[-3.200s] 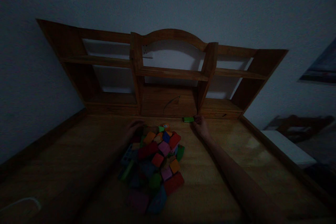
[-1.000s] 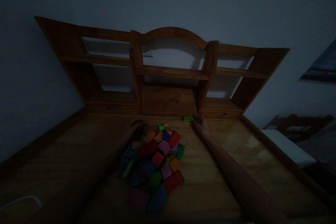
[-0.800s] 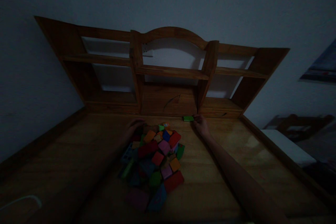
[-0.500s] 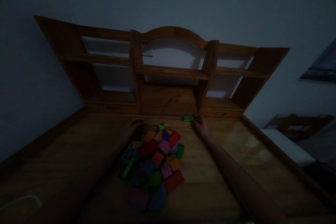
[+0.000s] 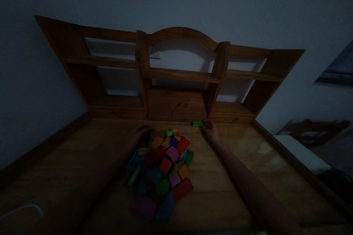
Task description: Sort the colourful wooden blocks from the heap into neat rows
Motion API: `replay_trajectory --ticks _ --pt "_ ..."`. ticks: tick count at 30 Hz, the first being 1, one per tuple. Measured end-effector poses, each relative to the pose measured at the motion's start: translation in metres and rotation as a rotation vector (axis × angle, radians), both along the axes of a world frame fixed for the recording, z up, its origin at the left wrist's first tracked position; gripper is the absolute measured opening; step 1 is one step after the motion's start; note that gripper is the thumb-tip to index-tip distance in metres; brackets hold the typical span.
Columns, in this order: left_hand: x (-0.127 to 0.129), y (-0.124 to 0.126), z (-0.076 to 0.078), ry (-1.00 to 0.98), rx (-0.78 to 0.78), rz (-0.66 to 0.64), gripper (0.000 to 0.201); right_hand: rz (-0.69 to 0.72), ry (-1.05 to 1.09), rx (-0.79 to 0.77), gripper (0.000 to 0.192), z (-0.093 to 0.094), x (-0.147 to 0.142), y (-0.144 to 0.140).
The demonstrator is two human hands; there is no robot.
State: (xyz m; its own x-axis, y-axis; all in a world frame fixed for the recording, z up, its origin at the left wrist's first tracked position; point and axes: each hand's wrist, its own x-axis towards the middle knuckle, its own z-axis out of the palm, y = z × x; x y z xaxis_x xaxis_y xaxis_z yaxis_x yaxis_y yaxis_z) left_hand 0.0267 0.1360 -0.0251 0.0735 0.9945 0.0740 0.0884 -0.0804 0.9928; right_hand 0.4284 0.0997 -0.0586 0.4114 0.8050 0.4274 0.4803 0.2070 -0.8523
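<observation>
The scene is dim. A heap of coloured toy blocks [image 5: 162, 167] lies in the middle of a wooden desk [image 5: 237, 161]. My left hand [image 5: 141, 131] rests palm down at the heap's far left edge, touching the blocks there. My right hand [image 5: 211, 129] reaches to the far side of the desk, fingertips against a single green block [image 5: 197, 123] that lies flat by the base of the shelf unit. Whether the fingers pinch the green block or only touch it I cannot tell.
A wooden shelf unit [image 5: 179, 75] with bare shelves stands along the desk's back edge against a pale wall. A white cable [image 5: 22, 209] curls at the near left. Right of the desk stand a white slab [image 5: 302, 154] and a dark chair [image 5: 317, 130].
Nothing of note: both hands and the green block stay where they were; only the view shifts slightly.
</observation>
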Motion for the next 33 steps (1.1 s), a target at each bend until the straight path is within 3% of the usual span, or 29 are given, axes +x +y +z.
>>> replay_trajectory --ticks 11,20,33 --pt "-0.003 0.005 -0.004 -0.024 -0.018 -0.044 0.039 -0.004 0.025 0.008 0.03 0.0 0.001 0.003" --pt "0.001 -0.004 0.006 -0.014 0.009 -0.025 0.037 -0.001 0.018 0.001 0.03 -0.002 0.002 0.003" --pt "0.0 0.0 0.003 -0.005 0.002 -0.037 0.04 -0.019 0.007 -0.001 0.028 -0.002 0.001 0.003"
